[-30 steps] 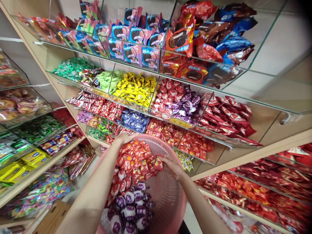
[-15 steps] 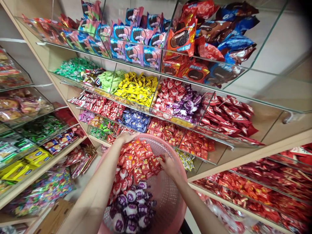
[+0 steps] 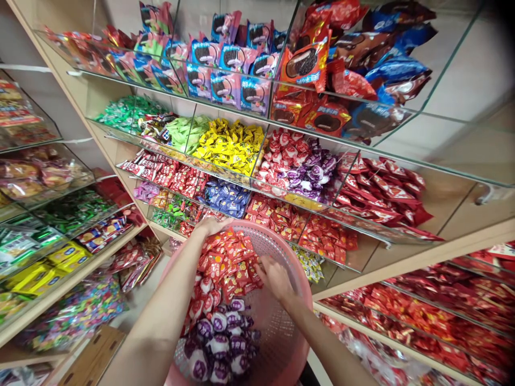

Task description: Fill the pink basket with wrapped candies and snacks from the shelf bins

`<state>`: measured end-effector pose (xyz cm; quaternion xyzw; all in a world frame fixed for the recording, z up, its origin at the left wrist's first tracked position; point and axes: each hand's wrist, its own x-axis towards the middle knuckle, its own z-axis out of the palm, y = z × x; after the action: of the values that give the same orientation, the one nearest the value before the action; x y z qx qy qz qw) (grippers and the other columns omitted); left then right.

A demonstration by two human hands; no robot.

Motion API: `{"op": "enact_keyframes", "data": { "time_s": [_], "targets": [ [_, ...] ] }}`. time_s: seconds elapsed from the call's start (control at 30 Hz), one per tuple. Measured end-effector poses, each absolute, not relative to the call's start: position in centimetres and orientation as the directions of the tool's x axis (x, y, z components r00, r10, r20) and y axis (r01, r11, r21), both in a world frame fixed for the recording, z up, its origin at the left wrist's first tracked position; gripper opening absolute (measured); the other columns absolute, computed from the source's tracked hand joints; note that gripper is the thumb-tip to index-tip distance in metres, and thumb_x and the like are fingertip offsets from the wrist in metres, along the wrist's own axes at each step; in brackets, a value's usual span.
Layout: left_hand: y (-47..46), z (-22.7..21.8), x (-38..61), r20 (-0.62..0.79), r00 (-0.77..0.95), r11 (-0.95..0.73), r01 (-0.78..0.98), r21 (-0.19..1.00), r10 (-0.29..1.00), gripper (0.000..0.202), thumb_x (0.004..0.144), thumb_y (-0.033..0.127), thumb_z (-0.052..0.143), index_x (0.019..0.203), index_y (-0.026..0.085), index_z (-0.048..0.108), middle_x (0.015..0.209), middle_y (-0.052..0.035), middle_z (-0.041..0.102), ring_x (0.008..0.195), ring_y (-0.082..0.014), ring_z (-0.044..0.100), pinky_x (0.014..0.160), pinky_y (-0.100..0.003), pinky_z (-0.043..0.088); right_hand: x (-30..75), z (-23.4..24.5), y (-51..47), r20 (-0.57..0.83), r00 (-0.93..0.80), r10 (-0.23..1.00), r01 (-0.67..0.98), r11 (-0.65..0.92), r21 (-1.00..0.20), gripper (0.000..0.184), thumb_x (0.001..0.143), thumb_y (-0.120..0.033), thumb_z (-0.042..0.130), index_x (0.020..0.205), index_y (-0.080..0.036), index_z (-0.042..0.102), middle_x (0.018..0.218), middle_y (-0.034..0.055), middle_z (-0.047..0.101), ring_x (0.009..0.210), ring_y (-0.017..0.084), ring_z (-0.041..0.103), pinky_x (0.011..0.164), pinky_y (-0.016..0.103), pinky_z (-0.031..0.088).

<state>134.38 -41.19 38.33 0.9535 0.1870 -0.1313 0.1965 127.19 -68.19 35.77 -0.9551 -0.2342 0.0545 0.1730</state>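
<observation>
A pink perforated plastic basket (image 3: 300, 257) stands below the shelves, tilted towards me. My left hand (image 3: 208, 229) is closed over its far rim, the fingertips hidden. Inside lie red candy packets (image 3: 225, 257) at the far side, red-and-white wrapped candies (image 3: 203, 300) at the left and purple-and-white wrapped candies (image 3: 221, 343) nearest me. My right hand (image 3: 274, 276) is inside the basket, fingers curled against the right edge of the red packets. Its fingertips are partly hidden there, seemingly closed on those packets.
Ahead are glass-fronted shelves (image 3: 225, 120) with yellow candies (image 3: 231, 145), blue packets (image 3: 226, 197) and cookie packs (image 3: 257, 96). More red packets (image 3: 328, 236) sit just beyond the rim. Side shelves flank me, and a brown wooden box (image 3: 94, 356) is low at the left.
My right hand has moved left and a little inward onto the red packets, its fingers curling more. The left hand keeps its hold on the rim. The view has shifted slightly.
</observation>
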Motion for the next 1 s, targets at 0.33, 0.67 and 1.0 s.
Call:
{"op": "enact_keyframes", "data": {
  "time_s": [0.33, 0.67, 1.0],
  "targets": [
    [-41.6, 39.4, 134.0, -0.368, 0.872, -0.833, 0.446, 0.328, 0.322, 0.091, 0.058, 0.082, 0.03, 0.111, 0.013, 0.058, 0.12, -0.0157, 0.053, 0.109, -0.0308, 0.05, 0.082, -0.034, 0.043, 126.7, 32.8, -67.0, -0.196, 0.775, 0.601, 0.474, -0.757, -0.45, 0.021, 0.078, -0.037, 0.051, 0.08, -0.018, 0.059, 0.074, 0.0025, 0.065, 0.068, 0.013, 0.057, 0.056, 0.021, 0.031],
    [-41.8, 39.7, 133.8, -0.36, 0.877, -0.838, 0.437, 0.327, 0.317, 0.094, 0.058, 0.082, 0.027, 0.114, 0.012, 0.056, 0.12, -0.0167, 0.053, 0.108, -0.0308, 0.051, 0.084, -0.036, 0.042, 126.8, 31.5, -66.7, -0.368, 0.774, 0.515, 0.112, -0.683, -0.721, 0.027, 0.074, -0.032, 0.053, 0.052, -0.016, 0.052, 0.041, -0.0033, 0.05, 0.036, 0.008, 0.045, 0.038, 0.018, 0.027],
    [-41.4, 39.0, 134.1, -0.369, 0.873, -0.826, 0.447, 0.345, 0.319, 0.094, 0.055, 0.084, 0.027, 0.111, 0.015, 0.058, 0.12, -0.0149, 0.053, 0.109, -0.0316, 0.05, 0.083, -0.036, 0.042, 125.6, 34.5, -64.8, -0.653, 0.666, 0.36, -0.576, -0.308, -0.757, 0.022, 0.069, -0.017, 0.051, 0.048, -0.015, 0.049, 0.038, -0.0042, 0.047, 0.03, 0.003, 0.033, 0.03, 0.016, 0.018]
  ]
}}
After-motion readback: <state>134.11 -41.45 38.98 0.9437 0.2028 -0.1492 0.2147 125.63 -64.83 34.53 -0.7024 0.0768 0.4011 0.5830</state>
